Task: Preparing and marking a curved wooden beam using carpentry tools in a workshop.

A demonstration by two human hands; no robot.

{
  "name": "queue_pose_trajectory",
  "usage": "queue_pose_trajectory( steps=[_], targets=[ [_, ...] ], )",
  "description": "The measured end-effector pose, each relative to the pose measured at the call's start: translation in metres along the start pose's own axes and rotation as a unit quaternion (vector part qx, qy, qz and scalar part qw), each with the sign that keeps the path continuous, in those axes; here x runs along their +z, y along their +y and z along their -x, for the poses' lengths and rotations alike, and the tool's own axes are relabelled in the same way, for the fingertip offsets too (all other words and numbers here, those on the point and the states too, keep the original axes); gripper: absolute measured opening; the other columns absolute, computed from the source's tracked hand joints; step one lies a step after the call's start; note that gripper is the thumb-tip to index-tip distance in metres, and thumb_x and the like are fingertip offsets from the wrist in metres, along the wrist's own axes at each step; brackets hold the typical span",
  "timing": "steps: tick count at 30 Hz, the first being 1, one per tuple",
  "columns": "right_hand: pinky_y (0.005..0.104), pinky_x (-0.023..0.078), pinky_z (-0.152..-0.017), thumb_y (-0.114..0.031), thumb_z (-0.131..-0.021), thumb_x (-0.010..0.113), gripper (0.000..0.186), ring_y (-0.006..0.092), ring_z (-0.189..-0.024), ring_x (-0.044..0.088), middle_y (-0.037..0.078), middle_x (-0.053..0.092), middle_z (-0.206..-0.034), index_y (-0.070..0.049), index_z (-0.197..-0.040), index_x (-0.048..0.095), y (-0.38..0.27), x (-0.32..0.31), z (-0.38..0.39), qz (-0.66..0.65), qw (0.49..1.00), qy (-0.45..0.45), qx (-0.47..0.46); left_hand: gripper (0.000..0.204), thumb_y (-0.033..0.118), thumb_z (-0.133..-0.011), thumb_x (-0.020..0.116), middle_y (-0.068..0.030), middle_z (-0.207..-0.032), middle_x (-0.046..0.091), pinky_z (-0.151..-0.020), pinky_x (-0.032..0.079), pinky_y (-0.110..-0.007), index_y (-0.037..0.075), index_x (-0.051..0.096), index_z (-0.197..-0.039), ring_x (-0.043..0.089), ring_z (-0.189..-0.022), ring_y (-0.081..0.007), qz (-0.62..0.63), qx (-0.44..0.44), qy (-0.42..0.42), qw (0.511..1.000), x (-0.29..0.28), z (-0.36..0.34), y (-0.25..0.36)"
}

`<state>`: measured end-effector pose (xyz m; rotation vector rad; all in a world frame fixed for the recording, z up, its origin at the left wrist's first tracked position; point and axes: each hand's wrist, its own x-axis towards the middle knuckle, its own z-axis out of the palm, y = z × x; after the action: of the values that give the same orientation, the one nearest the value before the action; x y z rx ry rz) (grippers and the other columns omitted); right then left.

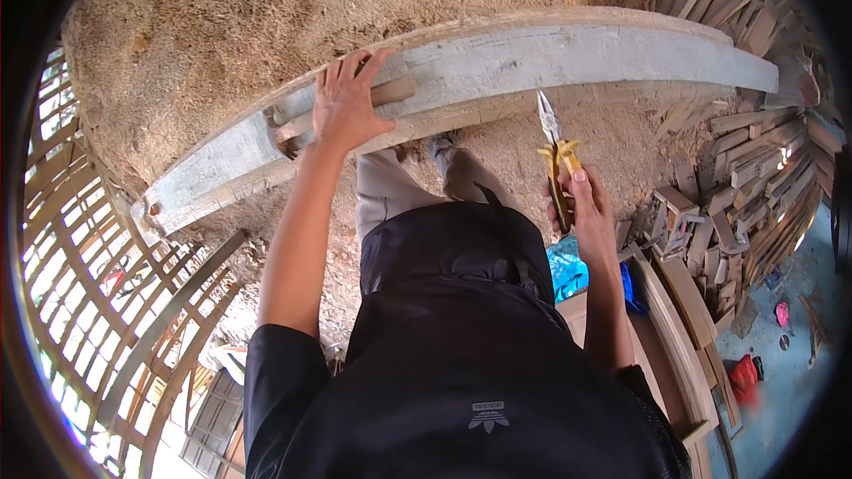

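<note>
A long wooden beam (568,53) with a pale grey top face lies across in front of me, bowed by the lens. My left hand (344,113) rests over it, palm down, fingers spread toward its far edge. Beneath that hand lies a tool with a wooden handle (397,91) and a dark head, which looks like a hammer; the hand partly covers it. To the right, my right hand (581,200) is closed around the yellow and black handles of long-nose pliers (552,137). Their jaws point away from me, near the beam's close edge, and look closed.
Sawdust-covered ground (266,18) spreads beyond the beam. Scrap wood (710,213) is heaped at the right, beside longer boards (674,328) and a bright blue plastic wrapper (566,270). A slatted lattice (80,248) stands at the left. On the bluish floor lies a red bag (744,380).
</note>
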<state>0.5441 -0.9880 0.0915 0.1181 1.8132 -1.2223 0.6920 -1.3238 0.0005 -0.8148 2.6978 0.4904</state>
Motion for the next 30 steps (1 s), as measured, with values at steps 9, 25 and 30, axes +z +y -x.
queue_pose_trajectory(
  steps=[9, 25, 30],
  targets=[
    [0.0267, 0.050, -0.054, -0.048, -0.111, 0.040, 0.043, 0.0121, -0.066, 0.061, 0.011, 0.068, -0.093, -0.007, -0.111, 0.054, -0.002, 0.020, -0.040, -0.053, 0.998, -0.016, -0.039, 0.111, 0.037, -0.060, 0.090, -0.0054, -0.142, 0.050, -0.117, 0.036, -0.048, 0.037, 0.035, -0.157, 0.048, -0.132, -0.0306, -0.038, 0.005, 0.029, 0.999, 0.005, -0.001, 0.001],
    [0.0274, 0.049, -0.048, -0.048, -0.111, 0.038, 0.043, 0.0123, -0.058, 0.059, 0.009, 0.066, -0.084, -0.007, -0.102, 0.050, 0.009, 0.033, -0.050, -0.032, 0.999, -0.013, -0.025, 0.112, 0.041, -0.061, 0.089, -0.0057, -0.143, 0.048, -0.119, 0.034, -0.048, 0.034, 0.034, -0.158, 0.046, -0.134, -0.0298, -0.039, 0.006, -0.005, 0.999, 0.000, -0.001, 0.001],
    [0.0270, 0.047, -0.047, -0.046, -0.111, 0.038, 0.044, 0.0109, -0.056, 0.057, 0.008, 0.064, -0.079, -0.006, -0.101, 0.051, 0.009, 0.037, -0.044, -0.073, 0.995, -0.015, -0.071, 0.112, 0.043, -0.062, 0.090, -0.0057, -0.145, 0.047, -0.120, 0.033, -0.049, 0.033, 0.034, -0.159, 0.044, -0.137, -0.0300, -0.046, -0.008, -0.025, 0.999, 0.000, -0.003, 0.003]
  ],
)
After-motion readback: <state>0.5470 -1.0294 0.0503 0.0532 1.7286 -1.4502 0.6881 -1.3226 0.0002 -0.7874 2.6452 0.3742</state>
